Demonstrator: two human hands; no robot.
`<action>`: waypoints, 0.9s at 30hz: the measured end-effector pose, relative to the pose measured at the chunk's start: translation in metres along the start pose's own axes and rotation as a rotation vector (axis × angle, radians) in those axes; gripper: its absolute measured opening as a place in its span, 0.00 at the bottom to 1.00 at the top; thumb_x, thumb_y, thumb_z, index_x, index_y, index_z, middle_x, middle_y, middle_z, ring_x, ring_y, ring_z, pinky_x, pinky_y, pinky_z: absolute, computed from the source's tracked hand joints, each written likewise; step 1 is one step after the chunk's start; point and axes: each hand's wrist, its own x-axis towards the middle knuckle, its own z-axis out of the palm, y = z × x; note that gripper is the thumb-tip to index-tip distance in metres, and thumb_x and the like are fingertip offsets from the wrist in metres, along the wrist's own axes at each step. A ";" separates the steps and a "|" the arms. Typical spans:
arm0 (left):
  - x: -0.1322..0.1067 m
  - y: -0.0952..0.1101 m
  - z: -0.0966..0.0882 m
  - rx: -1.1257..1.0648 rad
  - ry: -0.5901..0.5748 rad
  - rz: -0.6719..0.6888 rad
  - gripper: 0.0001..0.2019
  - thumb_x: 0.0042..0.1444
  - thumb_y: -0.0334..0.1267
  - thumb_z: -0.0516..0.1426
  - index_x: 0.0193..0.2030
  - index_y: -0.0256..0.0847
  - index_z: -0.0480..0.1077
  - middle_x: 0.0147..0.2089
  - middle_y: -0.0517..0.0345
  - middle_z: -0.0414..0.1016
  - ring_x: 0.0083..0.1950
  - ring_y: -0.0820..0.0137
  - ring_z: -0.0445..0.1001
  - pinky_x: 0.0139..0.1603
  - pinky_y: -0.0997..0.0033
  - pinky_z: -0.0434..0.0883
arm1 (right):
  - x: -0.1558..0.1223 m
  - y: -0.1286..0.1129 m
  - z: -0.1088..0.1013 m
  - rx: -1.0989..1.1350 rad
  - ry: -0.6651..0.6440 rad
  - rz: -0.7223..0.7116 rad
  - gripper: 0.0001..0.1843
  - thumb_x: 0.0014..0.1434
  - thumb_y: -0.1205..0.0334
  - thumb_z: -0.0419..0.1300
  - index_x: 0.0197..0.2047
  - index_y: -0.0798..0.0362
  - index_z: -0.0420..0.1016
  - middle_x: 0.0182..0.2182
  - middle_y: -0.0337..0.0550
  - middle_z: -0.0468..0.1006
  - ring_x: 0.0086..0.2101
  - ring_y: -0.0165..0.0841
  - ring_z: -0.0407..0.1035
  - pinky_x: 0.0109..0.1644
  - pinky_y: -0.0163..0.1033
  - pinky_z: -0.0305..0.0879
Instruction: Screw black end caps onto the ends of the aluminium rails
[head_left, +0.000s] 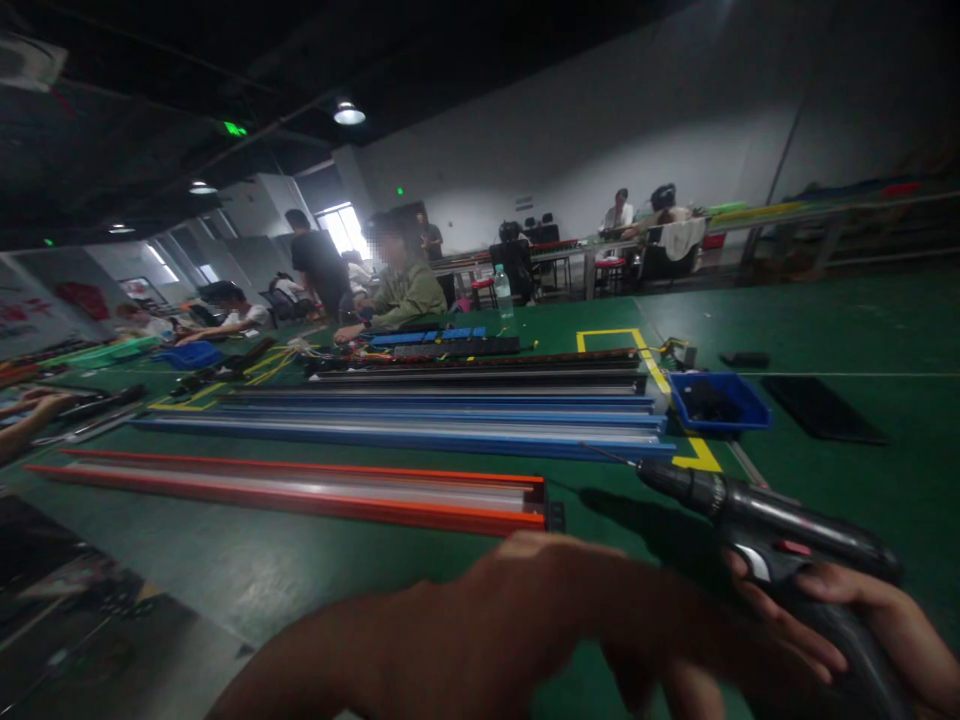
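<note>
At the lower right, my right hand (870, 610) is wrapped round the grip of a black cordless drill (795, 520). The drill's long thin bit points left, above the green table. My left hand (525, 610) reaches across the bottom middle with its back towards me, smeared by motion. Its fingers are mostly hidden, so I cannot tell whether they hold anything. Just beyond it lies a long orange-red channel profile (315, 487), whose right end has a black end piece (556, 517). Whether the left hand touches that end is unclear.
Blue channel profiles (420, 432) and dark ones lie behind the orange-red one. A blue bin (724, 402) with black parts and a dark flat panel (825, 408) are at right. A bottle (502, 292) stands farther back. A person (409, 285) sits across the table.
</note>
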 end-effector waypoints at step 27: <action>0.070 -0.075 0.090 -1.029 -0.171 -0.571 0.17 0.52 0.42 0.69 0.44 0.38 0.73 0.41 0.51 0.85 0.43 0.64 0.83 0.38 0.70 0.74 | -0.007 -0.002 0.011 0.081 -0.241 0.076 0.18 0.50 0.60 0.62 0.41 0.59 0.84 0.27 0.50 0.77 0.13 0.23 0.58 0.18 0.33 0.66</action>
